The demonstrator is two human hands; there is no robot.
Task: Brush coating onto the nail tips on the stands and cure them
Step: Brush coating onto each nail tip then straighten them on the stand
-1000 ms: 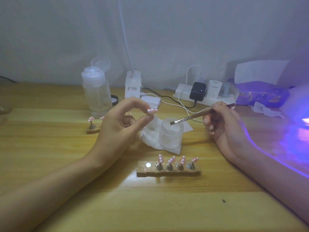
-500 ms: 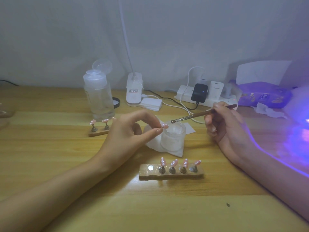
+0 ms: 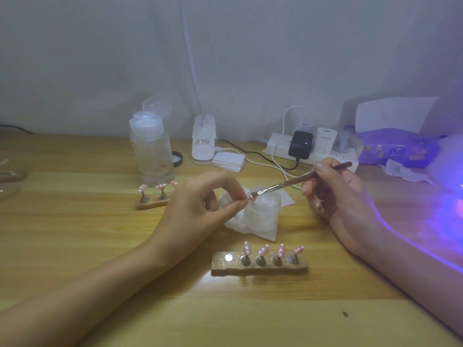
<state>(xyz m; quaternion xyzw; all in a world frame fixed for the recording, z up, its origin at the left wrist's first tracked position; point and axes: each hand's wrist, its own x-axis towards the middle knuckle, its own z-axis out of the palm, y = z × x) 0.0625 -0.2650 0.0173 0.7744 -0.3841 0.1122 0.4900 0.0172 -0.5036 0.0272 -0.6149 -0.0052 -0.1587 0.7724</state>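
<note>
A clear bottle (image 3: 151, 151) stands at the back left of the worktop (image 3: 75, 246), with a white lamp base (image 3: 204, 144) beside it. Further right is a power strip (image 3: 278, 146) with a black charger (image 3: 300, 144). A purple pack (image 3: 395, 149) lies far right in violet light. A small stand (image 3: 151, 203) with tips sits just in front of the bottle. Between the hands a frosted jar (image 3: 263, 214) rests on a tissue (image 3: 253, 232), directly behind the bristles. Nearest, a long stand (image 3: 259, 266) carries four pink tips (image 3: 246, 247) in a row.

The left hand (image 3: 200, 209) has its grip pinched on one nail tip (image 3: 250, 197), held at the jar's left rim. The right hand (image 3: 335, 194) has its grip clamped round the brush (image 3: 295, 182). The brush's long axis slopes from upper right to lower left, and its bristles point left and meet the pinched tip.
</note>
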